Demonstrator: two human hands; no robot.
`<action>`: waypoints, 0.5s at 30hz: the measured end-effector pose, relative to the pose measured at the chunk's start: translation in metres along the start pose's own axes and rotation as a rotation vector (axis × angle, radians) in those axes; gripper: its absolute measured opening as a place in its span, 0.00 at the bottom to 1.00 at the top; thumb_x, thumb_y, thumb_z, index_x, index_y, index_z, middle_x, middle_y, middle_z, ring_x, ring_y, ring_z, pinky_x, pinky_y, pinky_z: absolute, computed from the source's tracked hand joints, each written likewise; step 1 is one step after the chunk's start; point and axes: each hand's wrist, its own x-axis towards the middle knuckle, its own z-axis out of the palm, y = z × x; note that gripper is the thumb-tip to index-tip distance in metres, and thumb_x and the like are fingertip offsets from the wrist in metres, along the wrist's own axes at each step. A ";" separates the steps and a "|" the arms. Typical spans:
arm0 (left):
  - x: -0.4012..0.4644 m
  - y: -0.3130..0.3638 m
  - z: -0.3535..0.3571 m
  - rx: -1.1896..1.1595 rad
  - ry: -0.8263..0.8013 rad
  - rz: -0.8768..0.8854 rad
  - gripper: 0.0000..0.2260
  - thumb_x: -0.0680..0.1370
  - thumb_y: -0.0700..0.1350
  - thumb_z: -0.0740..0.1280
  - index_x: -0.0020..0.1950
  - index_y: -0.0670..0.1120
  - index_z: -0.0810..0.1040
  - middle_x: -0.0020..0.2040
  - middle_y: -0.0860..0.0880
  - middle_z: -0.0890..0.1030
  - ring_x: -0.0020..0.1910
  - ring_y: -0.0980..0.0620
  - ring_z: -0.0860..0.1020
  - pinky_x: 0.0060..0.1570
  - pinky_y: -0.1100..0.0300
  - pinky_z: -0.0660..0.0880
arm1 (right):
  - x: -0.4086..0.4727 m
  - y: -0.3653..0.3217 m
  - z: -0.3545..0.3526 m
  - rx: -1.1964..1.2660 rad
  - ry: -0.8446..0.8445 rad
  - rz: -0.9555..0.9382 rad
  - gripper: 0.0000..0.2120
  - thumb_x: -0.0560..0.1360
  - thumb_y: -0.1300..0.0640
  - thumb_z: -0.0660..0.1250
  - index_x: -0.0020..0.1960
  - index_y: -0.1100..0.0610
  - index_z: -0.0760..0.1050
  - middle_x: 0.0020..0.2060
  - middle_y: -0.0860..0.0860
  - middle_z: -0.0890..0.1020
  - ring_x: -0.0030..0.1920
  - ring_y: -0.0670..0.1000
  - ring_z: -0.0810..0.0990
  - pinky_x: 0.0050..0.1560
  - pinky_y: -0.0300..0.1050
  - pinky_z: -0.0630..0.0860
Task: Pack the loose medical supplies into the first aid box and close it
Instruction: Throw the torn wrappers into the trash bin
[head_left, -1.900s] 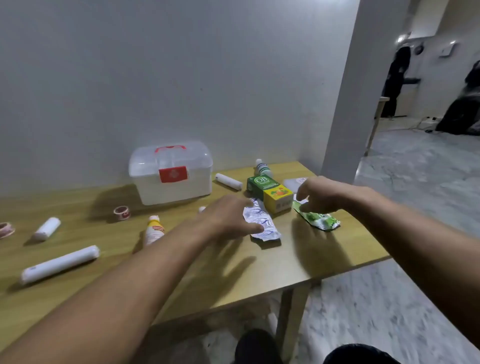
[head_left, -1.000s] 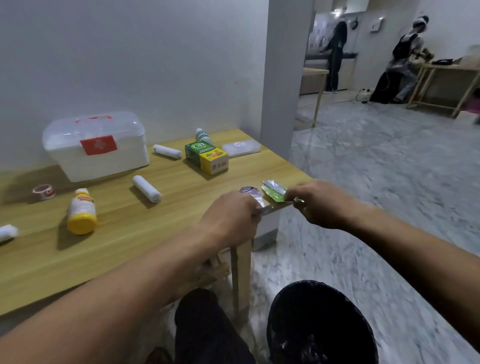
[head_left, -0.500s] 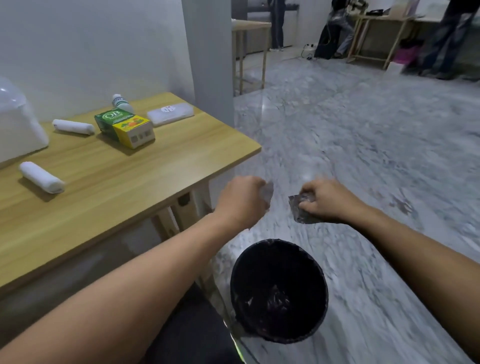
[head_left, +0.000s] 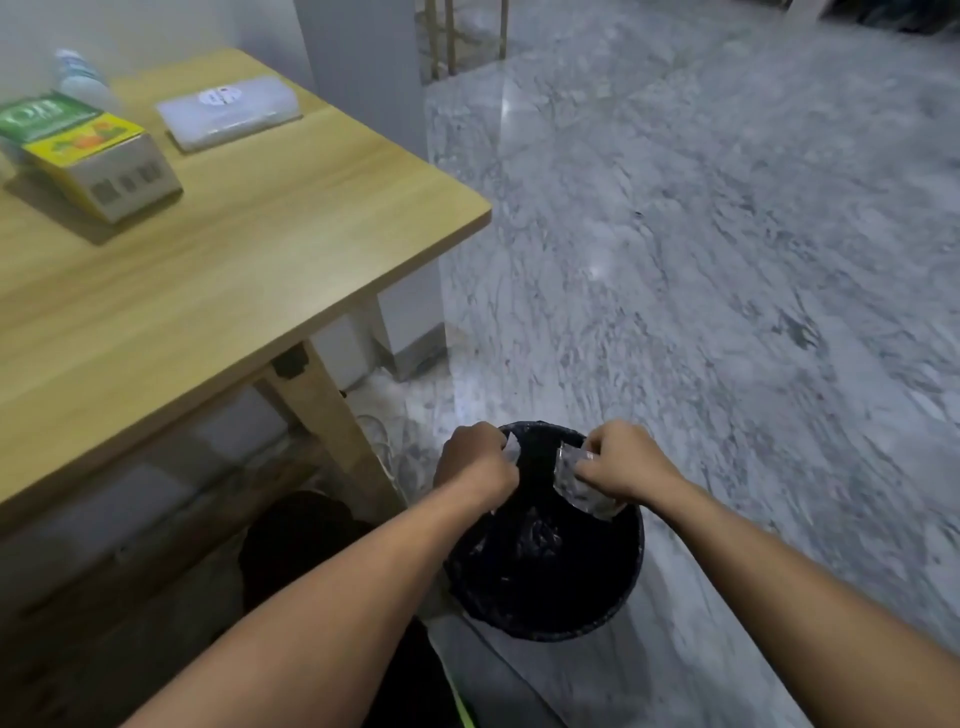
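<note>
Two surfaces: wooden table (head_left: 234, 244), marble floor (head_left: 701, 234)

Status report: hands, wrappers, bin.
Left hand and right hand each shut on a foil wrapper, over the bin. Boxes on table, unpacked. Nothing blocking.

marble-floored (head_left: 727, 260) room, wooden table (head_left: 234, 249)

A black bin (head_left: 545, 597) stands on the grey marbled floor (head_left: 727, 260), just off the right corner of the wooden table (head_left: 234, 249), near its leg (head_left: 337, 431). The bin is lined with a dark bag and holds some crumpled scraps. A white pillar (head_left: 374, 67) rises behind the table's far right edge. Thin wooden legs of other furniture (head_left: 452, 36) show farther back.
</note>
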 end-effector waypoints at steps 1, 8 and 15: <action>0.001 -0.001 0.004 0.012 -0.011 -0.024 0.16 0.77 0.46 0.63 0.31 0.44 0.69 0.29 0.48 0.69 0.27 0.51 0.68 0.28 0.60 0.63 | 0.003 0.001 0.006 0.012 -0.012 0.023 0.14 0.70 0.61 0.65 0.27 0.52 0.70 0.25 0.48 0.71 0.31 0.51 0.74 0.25 0.38 0.63; 0.000 -0.008 0.012 -0.013 -0.156 -0.050 0.13 0.72 0.50 0.69 0.31 0.48 0.70 0.35 0.48 0.78 0.37 0.49 0.77 0.36 0.59 0.71 | 0.012 0.004 0.030 0.015 -0.122 0.100 0.16 0.74 0.50 0.66 0.37 0.62 0.80 0.30 0.57 0.83 0.30 0.57 0.84 0.38 0.48 0.83; -0.004 0.014 -0.045 0.187 -0.196 0.088 0.23 0.71 0.56 0.69 0.61 0.44 0.77 0.58 0.46 0.80 0.55 0.45 0.79 0.55 0.51 0.78 | 0.006 -0.029 -0.031 -0.107 -0.040 -0.058 0.12 0.74 0.50 0.67 0.47 0.58 0.82 0.36 0.56 0.84 0.33 0.55 0.82 0.44 0.48 0.82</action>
